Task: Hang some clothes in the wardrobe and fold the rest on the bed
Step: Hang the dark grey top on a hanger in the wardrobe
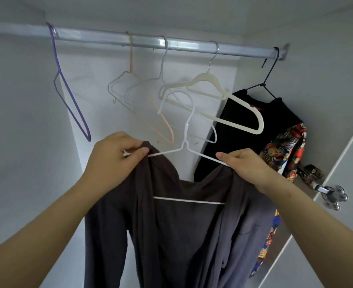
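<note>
Inside white wardrobe point(25, 121), hangers point(242, 125) on rail point(129, 41).

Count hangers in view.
6. On the rail, left to right: purple hanger, peach hanger, grey-white hanger, cream hanger, black wire hanger. White wire hanger gripped by left hand and right hand. Overlap may hide more.

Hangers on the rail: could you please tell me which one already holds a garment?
The dark wire hanger at the far right: a black garment hangs on it; the purple hanger and the pale hangers between them are bare.
</note>
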The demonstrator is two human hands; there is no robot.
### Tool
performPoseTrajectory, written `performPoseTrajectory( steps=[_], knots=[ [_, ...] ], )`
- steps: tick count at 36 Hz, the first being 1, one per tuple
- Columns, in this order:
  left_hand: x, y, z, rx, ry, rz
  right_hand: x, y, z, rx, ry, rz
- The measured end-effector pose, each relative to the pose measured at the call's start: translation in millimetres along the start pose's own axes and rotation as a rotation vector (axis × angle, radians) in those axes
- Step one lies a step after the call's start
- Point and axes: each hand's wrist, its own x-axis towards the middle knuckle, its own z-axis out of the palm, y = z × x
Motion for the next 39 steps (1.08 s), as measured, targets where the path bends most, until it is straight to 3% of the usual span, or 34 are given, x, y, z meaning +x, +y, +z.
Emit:
performPoseTrajectory(
  steps=[3,6,12,17,24,34,39],
  knots=[
    [-2,9,-9,-0.145,-0.055,0.086,0,5,-5,0.067,0.073,0.002],
    [5,10,-13,0.008,-0.052,0.196,-1,8,-9,0.126,0.116,-0.026],
    [12,9,13,0.196,-0.323,0.097,-2,11,-12,0.123,0.139,-0.108],
    [9,11,23,0.103,-0.15,0.008,-3,12,-22,-0.002,0.084,-0.199],
    [12,24,38,0.124,-0.066,0.063,-15,-8,-26,-0.097,-0.209,-0.263],
    [9,41,65,-0.083,-0.469,0.075,-38,23,-49,0.075,-0.243,0.006],
    [5,48,80,-0.179,-0.372,0.118,-50,35,-63,0.045,-0.208,0.11]
  ],
)
